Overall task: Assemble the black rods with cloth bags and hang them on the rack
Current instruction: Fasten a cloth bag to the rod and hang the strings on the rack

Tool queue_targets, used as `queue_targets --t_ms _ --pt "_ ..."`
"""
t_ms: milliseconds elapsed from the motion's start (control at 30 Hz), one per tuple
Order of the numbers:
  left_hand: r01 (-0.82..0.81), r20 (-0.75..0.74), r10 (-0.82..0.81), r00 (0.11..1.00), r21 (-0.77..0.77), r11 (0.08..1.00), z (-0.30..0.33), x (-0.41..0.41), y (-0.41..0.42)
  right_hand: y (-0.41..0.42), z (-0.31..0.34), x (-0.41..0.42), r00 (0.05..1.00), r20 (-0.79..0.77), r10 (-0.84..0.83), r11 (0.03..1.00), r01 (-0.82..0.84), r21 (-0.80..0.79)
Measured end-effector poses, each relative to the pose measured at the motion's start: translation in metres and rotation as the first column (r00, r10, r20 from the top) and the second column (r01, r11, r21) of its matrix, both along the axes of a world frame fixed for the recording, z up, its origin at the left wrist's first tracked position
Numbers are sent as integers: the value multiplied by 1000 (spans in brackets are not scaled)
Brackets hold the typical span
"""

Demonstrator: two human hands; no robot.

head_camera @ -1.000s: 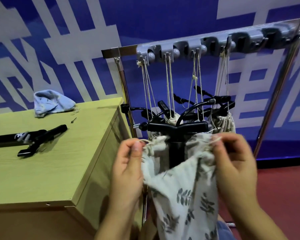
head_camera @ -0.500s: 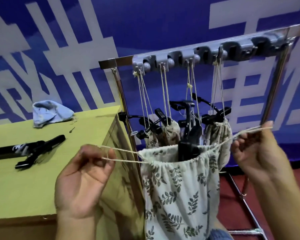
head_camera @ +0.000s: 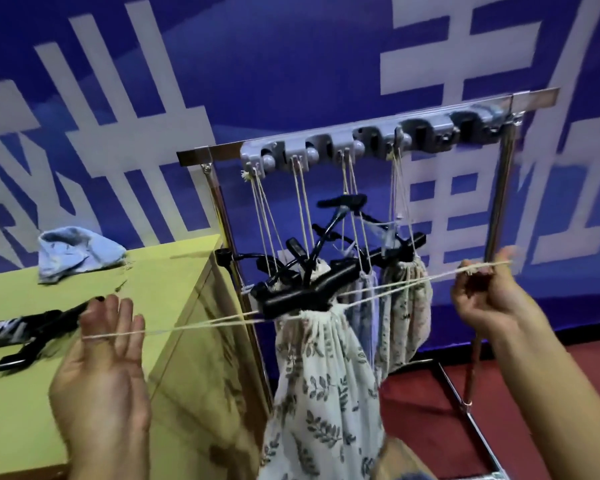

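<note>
Leaf-printed white cloth drawstring bag (head_camera: 321, 382), with a black rod's T-shaped plastic handle (head_camera: 305, 294) standing out of its gathered mouth, is held at the centre of the view, low and near. Its cream cotton drawstring (head_camera: 194, 325) is stretched out to both sides, apparently so that the mouth is cinched round the rod. At nine o'clock the cord is caught across the extended fingers of the left hand (head_camera: 101, 368), hooked rather than clenched; at three o'clock it is pinched in the curled fingers of the right hand (head_camera: 482, 299). Beside the left hand, a yellow-green wooden table (head_camera: 174, 282) carries another black rod (head_camera: 32, 337) and, further off at ten o'clock, a crumpled pale blue cloth bag (head_camera: 77, 252), seemingly kept within reach for bagging. Beyond, at twelve o'clock, a chrome rack with a grey hook strip (head_camera: 361, 147) bears finished bags (head_camera: 406, 306) by their cords.
</note>
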State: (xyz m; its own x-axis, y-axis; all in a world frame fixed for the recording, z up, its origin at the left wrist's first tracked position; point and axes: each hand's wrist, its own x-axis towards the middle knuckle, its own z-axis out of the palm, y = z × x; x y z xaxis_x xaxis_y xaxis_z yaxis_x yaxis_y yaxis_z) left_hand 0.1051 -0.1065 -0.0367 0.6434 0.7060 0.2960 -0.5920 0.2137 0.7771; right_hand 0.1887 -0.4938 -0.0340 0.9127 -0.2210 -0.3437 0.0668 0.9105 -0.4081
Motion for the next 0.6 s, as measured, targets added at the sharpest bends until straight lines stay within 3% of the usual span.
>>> queue_targets --t_ms 200,367,467,600 --pt "-9 0 9 1000 48 999 25 -3 -12 24 13 -11 944 229 237 917 -139 -375" --pt "186 5 -194 981 263 947 87 -10 -59 40 65 -24 766 346 542 699 -183 -691" --pt "373 -87 -374 923 437 819 116 -11 -94 47 101 -36 675 316 667 540 -146 -829" --pt "622 -392 -485 782 548 559 141 4 -130 55 142 -43 489 112 865 165 -67 -984"
